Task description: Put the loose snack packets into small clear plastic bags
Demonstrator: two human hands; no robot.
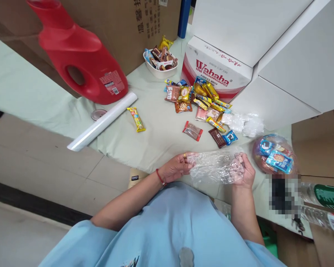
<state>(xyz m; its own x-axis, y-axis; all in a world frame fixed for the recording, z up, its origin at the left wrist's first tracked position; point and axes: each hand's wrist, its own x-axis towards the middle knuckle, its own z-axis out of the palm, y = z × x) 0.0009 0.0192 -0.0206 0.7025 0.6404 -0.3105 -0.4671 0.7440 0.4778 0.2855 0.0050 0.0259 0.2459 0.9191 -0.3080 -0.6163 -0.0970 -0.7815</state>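
Both my hands hold a sheet of clear plastic wrap (211, 167) near the table's front edge. My left hand (178, 165) pinches its left end, with a ring on one finger and a red band at the wrist. My right hand (243, 170) is closed on the right end, its fingers partly under the film. Just beyond lie wrapped snacks: a brown bar (192, 130), a dark chocolate piece (217, 137) and a small blue packet (229, 137). A larger heap of snacks (200, 98) lies further back.
A red detergent jug (80, 55) lies at the back left, a white roll (102, 120) in front of it, a yellow bar (136, 119) beside that. A white bowl of snacks (160, 61), a Wahaha carton (217, 70), a wrapped snack plate (274, 154) and crumpled film (243, 124) stand right.
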